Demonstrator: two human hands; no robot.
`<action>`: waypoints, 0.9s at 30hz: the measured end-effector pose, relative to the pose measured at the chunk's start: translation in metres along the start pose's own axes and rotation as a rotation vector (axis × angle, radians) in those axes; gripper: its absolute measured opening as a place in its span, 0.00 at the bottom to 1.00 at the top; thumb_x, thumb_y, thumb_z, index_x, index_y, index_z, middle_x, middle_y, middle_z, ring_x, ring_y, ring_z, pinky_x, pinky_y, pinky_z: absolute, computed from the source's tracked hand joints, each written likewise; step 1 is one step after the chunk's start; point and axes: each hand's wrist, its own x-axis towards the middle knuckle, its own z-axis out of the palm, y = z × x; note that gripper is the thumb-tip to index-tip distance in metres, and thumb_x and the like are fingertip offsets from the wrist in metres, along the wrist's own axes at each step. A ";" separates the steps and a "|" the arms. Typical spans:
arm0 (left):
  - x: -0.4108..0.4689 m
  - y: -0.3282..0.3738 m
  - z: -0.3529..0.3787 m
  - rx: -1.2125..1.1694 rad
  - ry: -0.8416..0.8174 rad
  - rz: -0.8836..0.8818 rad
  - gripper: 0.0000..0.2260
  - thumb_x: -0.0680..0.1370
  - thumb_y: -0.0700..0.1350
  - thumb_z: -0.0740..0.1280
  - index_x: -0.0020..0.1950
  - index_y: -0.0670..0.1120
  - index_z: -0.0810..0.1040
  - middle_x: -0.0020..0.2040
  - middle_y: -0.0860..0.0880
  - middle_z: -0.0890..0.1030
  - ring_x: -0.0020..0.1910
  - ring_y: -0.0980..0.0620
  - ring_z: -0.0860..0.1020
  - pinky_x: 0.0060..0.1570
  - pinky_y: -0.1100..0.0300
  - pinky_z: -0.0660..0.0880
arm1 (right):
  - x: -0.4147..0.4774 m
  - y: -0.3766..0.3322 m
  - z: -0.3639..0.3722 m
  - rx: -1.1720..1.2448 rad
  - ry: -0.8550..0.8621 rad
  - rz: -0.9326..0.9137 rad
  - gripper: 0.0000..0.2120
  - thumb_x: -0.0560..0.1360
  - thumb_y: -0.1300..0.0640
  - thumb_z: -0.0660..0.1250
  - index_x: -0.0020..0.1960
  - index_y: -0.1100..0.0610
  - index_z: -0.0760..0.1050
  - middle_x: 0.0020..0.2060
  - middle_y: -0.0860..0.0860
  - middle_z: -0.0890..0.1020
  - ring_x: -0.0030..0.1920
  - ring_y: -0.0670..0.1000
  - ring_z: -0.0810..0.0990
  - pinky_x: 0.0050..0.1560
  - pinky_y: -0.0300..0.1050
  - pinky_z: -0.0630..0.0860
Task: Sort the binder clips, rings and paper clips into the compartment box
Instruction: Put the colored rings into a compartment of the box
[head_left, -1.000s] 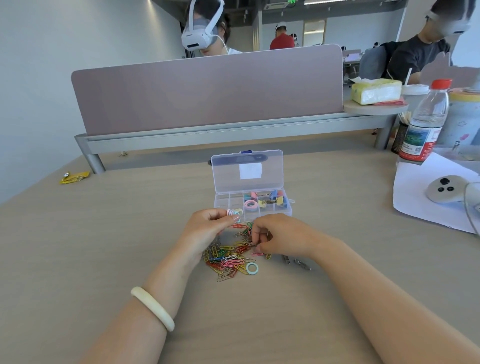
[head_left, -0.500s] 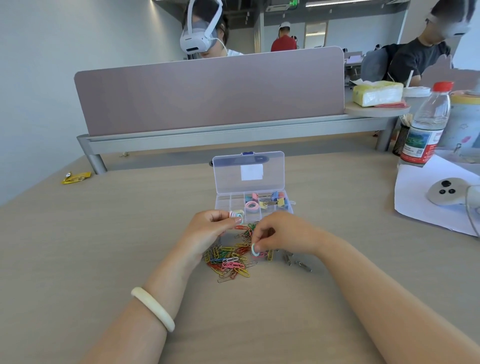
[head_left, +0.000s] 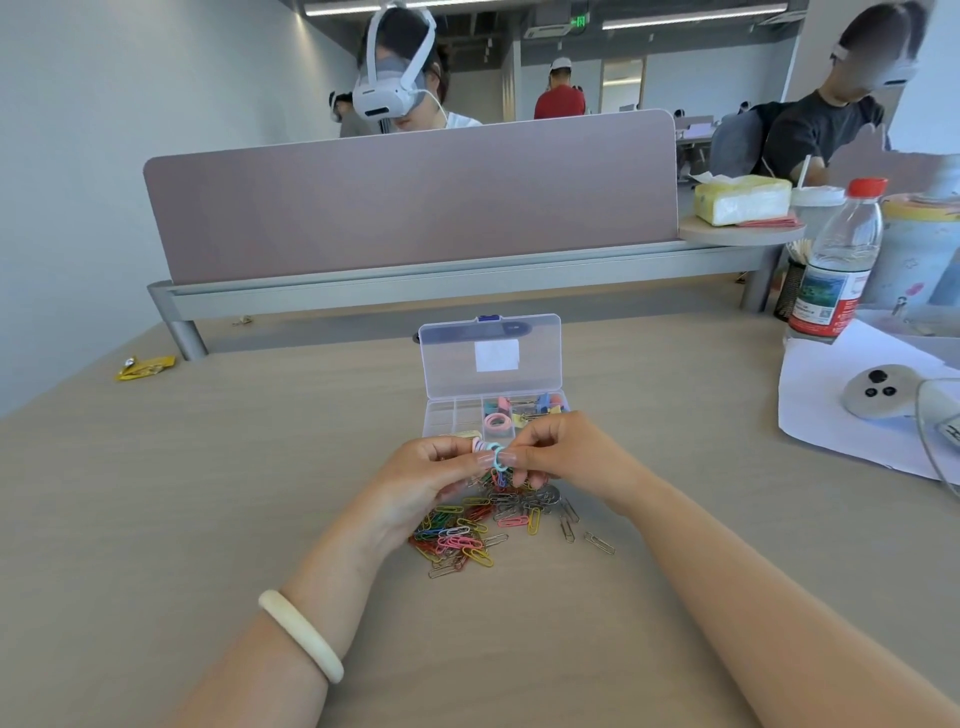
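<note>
A clear compartment box stands open at mid table, its lid up. Binder clips and a pink ring lie in its right compartments. Just in front of it, my left hand pinches a small stack of pastel rings. My right hand pinches a light blue ring and holds it against that stack. Both hands hover above a loose pile of coloured paper clips on the table.
At the right lie a white sheet with a grey controller, a water bottle and a cup. A yellow wrapper lies far left. A desk divider stands behind the box, with people beyond it.
My right hand picked the light blue ring off the table by the pile and carried it up to the stack in my left hand. My left hand stayed near the box.
</note>
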 end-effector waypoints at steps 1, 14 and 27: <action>0.000 0.000 0.000 0.000 -0.004 0.003 0.03 0.67 0.46 0.71 0.38 0.48 0.82 0.26 0.56 0.72 0.28 0.56 0.64 0.29 0.65 0.61 | 0.000 0.000 0.001 0.007 -0.001 -0.001 0.07 0.71 0.59 0.70 0.43 0.64 0.79 0.30 0.50 0.81 0.26 0.41 0.74 0.32 0.30 0.74; 0.000 0.000 0.002 0.148 0.116 0.015 0.04 0.71 0.45 0.70 0.40 0.45 0.82 0.22 0.58 0.72 0.25 0.60 0.67 0.30 0.67 0.64 | 0.002 0.001 0.000 -0.060 -0.009 -0.026 0.10 0.75 0.56 0.66 0.45 0.62 0.81 0.36 0.50 0.83 0.29 0.42 0.76 0.39 0.34 0.73; 0.058 0.013 0.016 0.903 0.198 0.126 0.12 0.72 0.43 0.68 0.29 0.44 0.73 0.27 0.49 0.71 0.28 0.51 0.67 0.29 0.61 0.60 | 0.012 0.043 -0.037 -0.358 0.290 0.066 0.04 0.71 0.53 0.69 0.42 0.53 0.80 0.38 0.51 0.78 0.35 0.46 0.72 0.36 0.39 0.69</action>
